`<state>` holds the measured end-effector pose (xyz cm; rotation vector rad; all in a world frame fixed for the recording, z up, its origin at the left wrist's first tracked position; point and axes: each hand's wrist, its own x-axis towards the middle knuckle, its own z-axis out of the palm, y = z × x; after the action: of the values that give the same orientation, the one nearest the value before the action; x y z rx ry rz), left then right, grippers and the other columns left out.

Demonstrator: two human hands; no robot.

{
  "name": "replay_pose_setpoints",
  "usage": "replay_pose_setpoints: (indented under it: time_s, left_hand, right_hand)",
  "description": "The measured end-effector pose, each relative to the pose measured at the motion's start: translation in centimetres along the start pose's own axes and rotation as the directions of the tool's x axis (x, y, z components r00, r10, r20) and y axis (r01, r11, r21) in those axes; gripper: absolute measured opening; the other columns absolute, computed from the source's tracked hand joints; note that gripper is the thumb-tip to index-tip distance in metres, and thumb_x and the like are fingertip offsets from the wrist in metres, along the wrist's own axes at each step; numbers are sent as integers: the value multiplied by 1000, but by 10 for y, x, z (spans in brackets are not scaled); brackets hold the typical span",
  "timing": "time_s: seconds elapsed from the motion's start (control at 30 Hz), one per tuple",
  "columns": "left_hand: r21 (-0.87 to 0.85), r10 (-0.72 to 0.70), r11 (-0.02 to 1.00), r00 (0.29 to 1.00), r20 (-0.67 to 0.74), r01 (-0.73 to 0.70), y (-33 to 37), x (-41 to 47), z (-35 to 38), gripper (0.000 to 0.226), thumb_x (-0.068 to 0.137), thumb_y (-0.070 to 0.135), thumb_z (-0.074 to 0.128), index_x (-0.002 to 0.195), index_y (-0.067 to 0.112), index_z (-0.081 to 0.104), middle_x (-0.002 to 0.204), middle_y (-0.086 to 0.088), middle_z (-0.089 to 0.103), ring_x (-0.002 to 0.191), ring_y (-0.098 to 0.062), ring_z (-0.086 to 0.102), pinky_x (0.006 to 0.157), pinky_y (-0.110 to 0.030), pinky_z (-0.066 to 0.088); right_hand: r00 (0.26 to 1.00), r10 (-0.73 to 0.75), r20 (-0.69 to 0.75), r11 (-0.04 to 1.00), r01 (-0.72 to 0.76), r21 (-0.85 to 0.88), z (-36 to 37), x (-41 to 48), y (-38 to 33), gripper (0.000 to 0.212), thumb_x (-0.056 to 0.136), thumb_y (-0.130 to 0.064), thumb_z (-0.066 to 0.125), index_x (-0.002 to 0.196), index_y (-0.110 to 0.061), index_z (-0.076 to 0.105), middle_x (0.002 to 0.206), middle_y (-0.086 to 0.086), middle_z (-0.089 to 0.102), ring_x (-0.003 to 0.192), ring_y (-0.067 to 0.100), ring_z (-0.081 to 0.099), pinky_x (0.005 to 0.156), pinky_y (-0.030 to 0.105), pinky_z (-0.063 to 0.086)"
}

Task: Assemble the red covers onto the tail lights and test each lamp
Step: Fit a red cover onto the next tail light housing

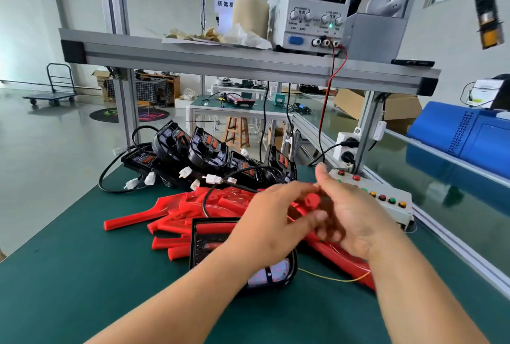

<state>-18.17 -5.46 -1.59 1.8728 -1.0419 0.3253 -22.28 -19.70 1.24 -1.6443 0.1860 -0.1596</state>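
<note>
Tail light (205, 244) lies on the green surface (82, 274) directly beneath the left hand (273, 222), partly covered by the forearm, so its long axis cannot be told. Red covers (176, 214) are heaped just left of the fingers. Left fingers (295, 188) pinch a small red piece (312, 200). The right hand (350, 219) curls against it, grip unclear through blur. The left hand is nearer the lamp.

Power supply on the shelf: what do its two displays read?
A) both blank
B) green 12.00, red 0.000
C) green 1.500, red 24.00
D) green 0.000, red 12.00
D: the power supply shows 0.000 in green on the current side and 12.00 in red on the voltage side.
</note>
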Motion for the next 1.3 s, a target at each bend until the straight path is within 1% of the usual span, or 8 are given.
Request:
replay_pose_setpoints:
  time_s: [0.07,0.17,0.27,0.37,0.73,0.83,1.03,1.3]
  left_hand:
    - [-32,-113,993,992,-58,111,-2,3,-3,7,88,30,67,95,27,64,78,12,67,70,-5,61,72,-26,51]
    - [-294,-355,901,932,-78,319,-4,0,-18,5,91,19,64,86,21,64,77,0,72,67,-12,66,70,-27,55]
    - [-634,-503,666,864,6,392,-10,-16,-52,7,90,11,61,93,6,64,91,-11,74,72,-10,66,67,-20,56]
    - [-700,-502,596,863,58,393,-18,-48,-78,19,79,8,63,94,-3,65,93,-10,73,79,-12,66,69,-19,55]
    - [-414,-598,728,801,8,547,-26,-104,-60,24,87,6,67,84,28,74,78,1,73,69,-5,65,71,-17,51]
    - [-81,-540,841,839,-73,535,-27,-107,-57,27,81,15,76,76,42,73,75,16,70,62,6,58,59,-5,41]
    - [564,-267,805,962,65,185,-19,-104,-64,23,86,52,61,108,49,64,101,34,56,103,11,49,91,-13,39]
    - [535,-191,839,975,111,104,-25,-95,-75,36,90,56,48,114,38,68,96,26,61,100,-3,56,88,-16,41]
  right_hand:
    - [999,-16,31,998,14,67,6,2,3,56,82,-65,46,60,-20,72,50,7,55,32,16,46,32,16,22]
    - [997,-67,-23,988,70,137,4,3,10,42,97,-48,47,87,-13,68,52,8,59,35,16,49,33,17,26]
    - [979,-61,-193,998,55,-36,-5,4,28,32,98,-38,53,85,-10,63,47,1,56,36,13,46,34,18,27]
    - [977,-37,-208,971,-14,-241,-2,1,55,42,96,-47,52,80,-10,64,47,-3,56,38,12,48,39,19,31]
    - [976,-141,-168,915,64,-398,17,-9,99,42,97,-36,56,72,-2,57,50,-1,53,38,11,50,44,22,40]
    - [982,-129,-140,902,57,-429,16,-8,103,35,96,-35,56,69,-14,59,48,-4,57,39,9,53,45,20,40]
    - [982,-154,-106,870,84,-486,15,-8,106,31,95,-35,57,69,-19,59,50,-9,60,43,7,55,51,24,43]
    - [983,-148,-109,888,83,-452,15,-8,107,27,94,-33,60,71,-19,58,48,-10,59,40,5,54,42,14,38]
